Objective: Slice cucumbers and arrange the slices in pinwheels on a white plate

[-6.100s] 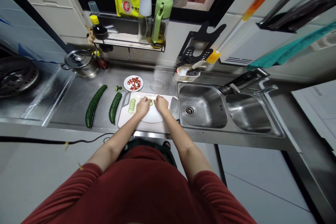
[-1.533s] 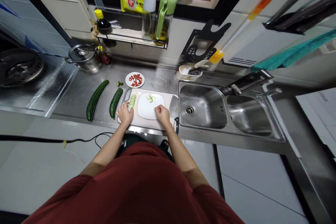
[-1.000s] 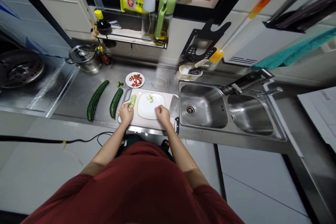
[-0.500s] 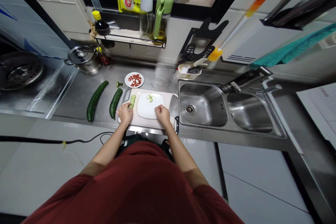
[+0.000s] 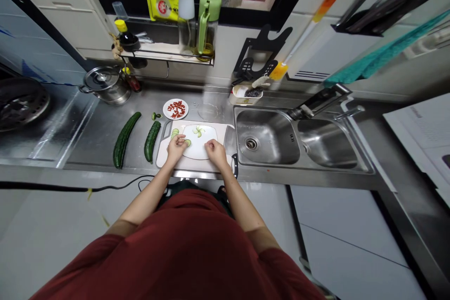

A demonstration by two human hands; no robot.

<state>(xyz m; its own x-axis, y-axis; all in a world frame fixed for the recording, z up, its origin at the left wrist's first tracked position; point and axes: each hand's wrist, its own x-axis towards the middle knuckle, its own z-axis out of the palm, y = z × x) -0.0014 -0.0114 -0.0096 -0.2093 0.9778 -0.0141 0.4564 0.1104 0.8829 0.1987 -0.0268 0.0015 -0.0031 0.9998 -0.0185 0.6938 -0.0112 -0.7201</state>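
Between the fingers of my left hand (image 5: 176, 148) is a thin cucumber slice (image 5: 188, 142), held over the left side of a white plate (image 5: 195, 151). My right hand (image 5: 216, 153) is closed at the plate's right edge; anything inside its fingers is hidden. Several cucumber pieces (image 5: 198, 131) lie fanned out near the plate's far edge. The plate rests on a pale cutting board (image 5: 183, 165). More cucumber slices (image 5: 175, 132) sit on the board's left part, just beyond my left hand. At the board's right edge a knife (image 5: 235, 164) shows its black handle.
Left of the board lie a cut cucumber (image 5: 152, 141) and a whole cucumber (image 5: 126, 140). A small plate of red bits (image 5: 176, 109) and cucumber ends (image 5: 156, 116) are behind. A steel pot (image 5: 107, 85) stands back left; a double sink (image 5: 267, 150) is at right.
My left hand has moved right from the row of slices to the plate, and a cucumber slice now shows in its fingers. My right hand stays at the plate's right edge.
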